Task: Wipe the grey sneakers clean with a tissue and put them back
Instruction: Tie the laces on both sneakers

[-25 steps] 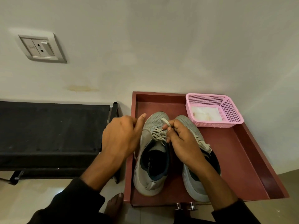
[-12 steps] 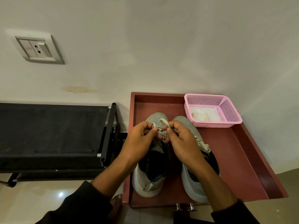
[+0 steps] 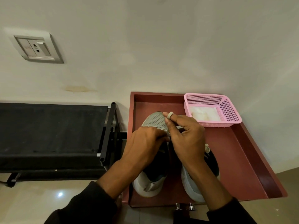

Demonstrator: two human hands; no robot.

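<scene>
Both hands on sneaker lace

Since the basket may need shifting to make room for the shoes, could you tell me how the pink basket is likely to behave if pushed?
The pink basket is thin perforated plastic holding only white tissue, so it is probably very light. On the smooth red tray it would likely slide rather than tip, being low and wide. Its mesh walls may flex.

We see grey mesh-patterned sneakers with dark linings, a maroon tray, a pink perforated basket holding something whitish, perhaps tissue.
</scene>
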